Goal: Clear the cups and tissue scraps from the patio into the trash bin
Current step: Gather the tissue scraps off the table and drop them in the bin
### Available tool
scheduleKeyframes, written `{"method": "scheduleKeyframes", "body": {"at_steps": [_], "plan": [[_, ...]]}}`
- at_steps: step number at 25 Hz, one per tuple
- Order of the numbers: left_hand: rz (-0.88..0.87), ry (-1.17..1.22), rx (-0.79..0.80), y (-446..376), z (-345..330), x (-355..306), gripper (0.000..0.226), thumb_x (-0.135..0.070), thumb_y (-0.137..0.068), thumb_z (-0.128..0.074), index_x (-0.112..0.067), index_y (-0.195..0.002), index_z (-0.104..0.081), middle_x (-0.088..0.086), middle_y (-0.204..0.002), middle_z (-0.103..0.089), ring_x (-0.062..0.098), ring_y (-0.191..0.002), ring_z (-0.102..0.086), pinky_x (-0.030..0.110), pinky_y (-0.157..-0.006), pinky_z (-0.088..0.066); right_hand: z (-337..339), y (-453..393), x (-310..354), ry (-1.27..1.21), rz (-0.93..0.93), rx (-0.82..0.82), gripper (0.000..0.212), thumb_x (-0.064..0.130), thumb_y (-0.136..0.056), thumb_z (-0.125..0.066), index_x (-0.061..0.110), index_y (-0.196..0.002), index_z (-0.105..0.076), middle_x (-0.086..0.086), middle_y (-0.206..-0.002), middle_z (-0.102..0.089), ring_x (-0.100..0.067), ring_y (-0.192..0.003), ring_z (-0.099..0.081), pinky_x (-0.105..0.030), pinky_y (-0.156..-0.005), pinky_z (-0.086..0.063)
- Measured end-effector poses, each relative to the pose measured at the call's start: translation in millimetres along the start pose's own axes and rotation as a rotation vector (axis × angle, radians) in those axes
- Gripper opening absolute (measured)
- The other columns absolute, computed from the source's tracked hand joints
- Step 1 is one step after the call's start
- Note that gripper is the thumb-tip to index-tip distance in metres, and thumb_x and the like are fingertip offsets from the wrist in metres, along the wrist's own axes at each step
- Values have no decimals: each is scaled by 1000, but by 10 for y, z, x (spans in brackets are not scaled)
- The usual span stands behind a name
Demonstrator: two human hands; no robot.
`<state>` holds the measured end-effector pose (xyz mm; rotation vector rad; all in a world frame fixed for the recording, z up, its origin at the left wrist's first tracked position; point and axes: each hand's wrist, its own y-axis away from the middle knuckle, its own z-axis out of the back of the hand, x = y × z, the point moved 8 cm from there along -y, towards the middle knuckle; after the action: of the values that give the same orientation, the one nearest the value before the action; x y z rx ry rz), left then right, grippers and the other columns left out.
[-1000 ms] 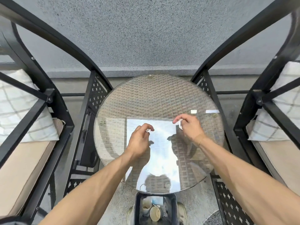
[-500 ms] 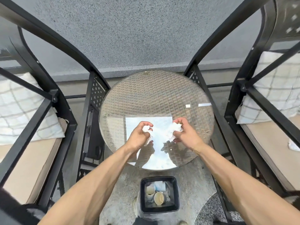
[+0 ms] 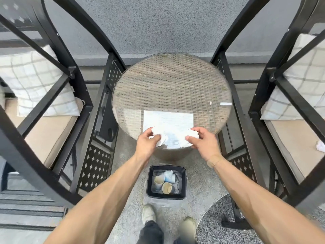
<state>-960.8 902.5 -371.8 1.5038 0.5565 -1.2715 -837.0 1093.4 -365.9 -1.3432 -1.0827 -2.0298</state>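
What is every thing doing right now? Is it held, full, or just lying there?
Left hand: grip closed on a crumpled white tissue scrap.
Right hand: grip closed on another crumpled white tissue.
Black square trash bin: open, upright, on the floor.
Paper cups: inside the bin, tipped.
Round glass-topped wicker table: no scraps left on top.
Small white tissue scrap: lying on the right chair's tan seat cushion.

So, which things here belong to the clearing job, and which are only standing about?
Job: left hand and right hand, each holding tissue; trash bin with cups; tissue scrap on the right chair.
Standing about: table, chairs, pillows.
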Motion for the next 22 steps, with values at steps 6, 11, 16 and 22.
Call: {"method": "scheduleKeyframes", "body": {"at_steps": [6,11,16,22], "plan": [[74,20,-10,49,140,313,28,-3,-86,-66,-16,-110,-63,11,-104,-72,25,-89,-70,42,-83,-56,-275,132,-227,-12,-8,-6,26,30,-79,-78,43,-100,-68,11,-95,-73,-5,-70,-66,-29,-72,-60],[144,19,43,200,318,669,24,-3,-86,-68,-14,-104,-59,5,-87,-72,9,-66,-69,24,-51,-55,-556,288,-638,41,-39,16,34,41,-83,-72,35,-115,-69,10,-100,-74,-7,-80,-68,-34,-81,-57],[289,-36,36,259,484,1513,25,-8,-87,-68,-12,-111,-60,0,-85,-72,6,-61,-66,21,-45,-49,-737,372,-1456,124,-136,-3,34,44,-88,-65,40,-122,-63,1,-79,-73,-17,-61,-57,-40,-62,-55],[476,-227,-67,-48,457,2776,27,-15,-90,-67,-17,-116,-58,-3,-79,-63,13,-64,-54,23,-49,-46,-964,147,-2767,187,-379,9,42,24,-90,-66,29,-131,-56,-6,-108,-71,-25,-88,-68,-50,-84,-56]]}}
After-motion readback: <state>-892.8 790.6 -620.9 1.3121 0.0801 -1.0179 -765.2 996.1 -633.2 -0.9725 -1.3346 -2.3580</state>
